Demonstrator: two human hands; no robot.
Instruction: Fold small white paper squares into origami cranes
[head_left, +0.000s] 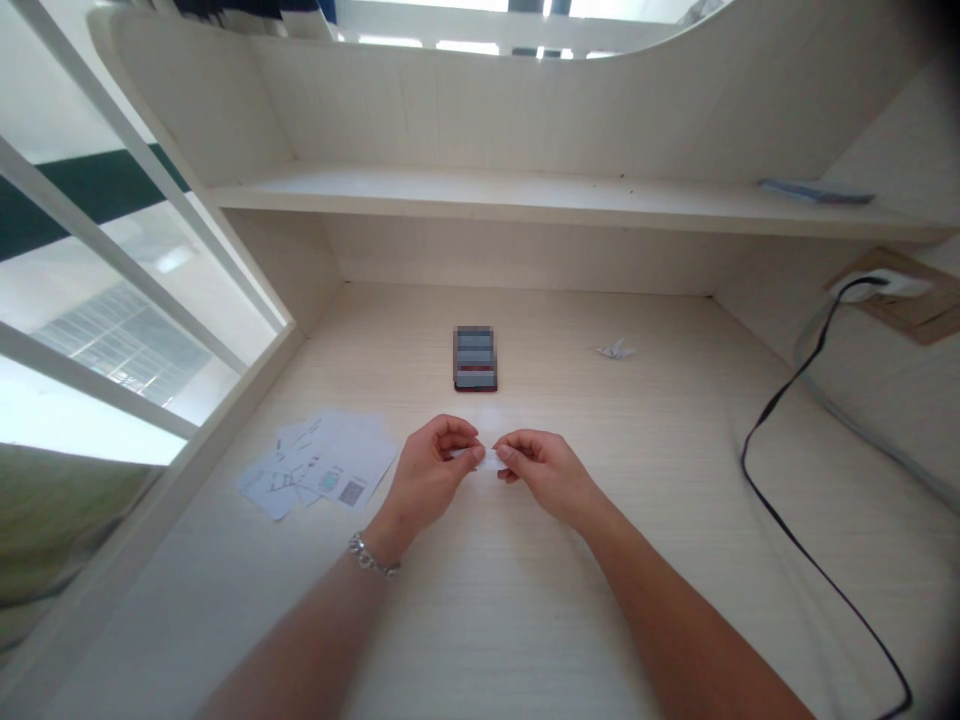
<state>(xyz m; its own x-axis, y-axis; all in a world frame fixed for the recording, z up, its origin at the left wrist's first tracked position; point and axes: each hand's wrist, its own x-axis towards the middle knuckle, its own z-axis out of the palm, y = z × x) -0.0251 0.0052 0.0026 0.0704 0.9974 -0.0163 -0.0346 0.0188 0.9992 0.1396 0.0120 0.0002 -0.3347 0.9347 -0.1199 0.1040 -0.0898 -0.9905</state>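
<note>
My left hand (429,470) and my right hand (544,475) meet above the pale wood desk (525,560), pinching a small piece of white paper (490,459) between their fingertips. Most of the paper is hidden by my fingers. Left of my left hand lie several printed sheets (322,462) with diagrams and a QR code. A small folded paper figure (616,350) rests farther off to the right. A smartphone (475,358) lies face up beyond my hands, its screen blurred.
A silver chain bracelet (373,556) circles my left wrist. A black cable (780,470) runs along the desk's right side from a wall socket (885,288). A shelf (525,195) spans above the desk, holding a flat blue item (816,191). A window frame (142,270) borders the left.
</note>
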